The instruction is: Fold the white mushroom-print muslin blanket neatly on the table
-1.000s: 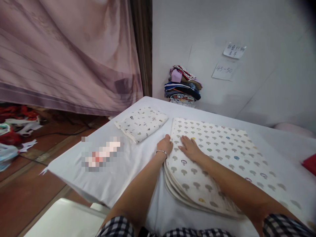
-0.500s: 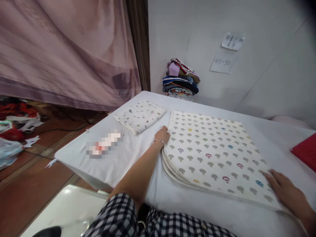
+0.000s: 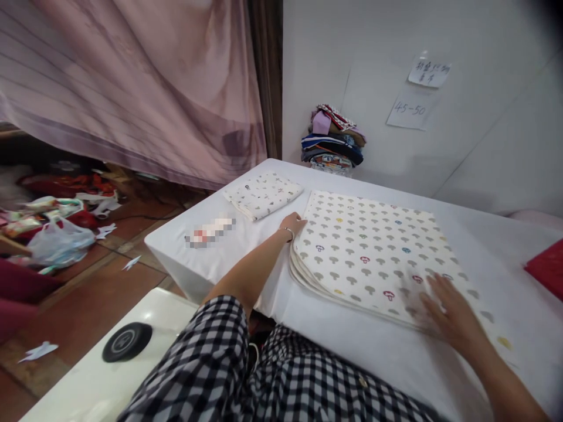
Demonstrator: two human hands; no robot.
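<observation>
A white cloth with a mushroom print (image 3: 373,252) lies folded in several layers on the white-covered table (image 3: 365,340). Its layers curve apart at the near left corner. My left hand (image 3: 291,224), with a bracelet at the wrist, is closed on the cloth's left edge, the fingertips partly hidden. Over the near right part of the cloth, my right hand (image 3: 448,308) is spread flat, palm down, and smeared by motion. A smaller folded cloth with a scattered print (image 3: 264,195) rests beyond my left hand.
A pixelated object (image 3: 211,231) lies on the table's left side. Stacked folded clothes (image 3: 333,140) stand by the wall, and a red item (image 3: 548,269) is at the right. A white surface with a black round object (image 3: 127,341) is at lower left, near plastic bags (image 3: 59,240) on the floor.
My right hand has moved left from the cloth's near right corner onto its printed face. My left hand stays at the left edge. The view has turned slightly left.
</observation>
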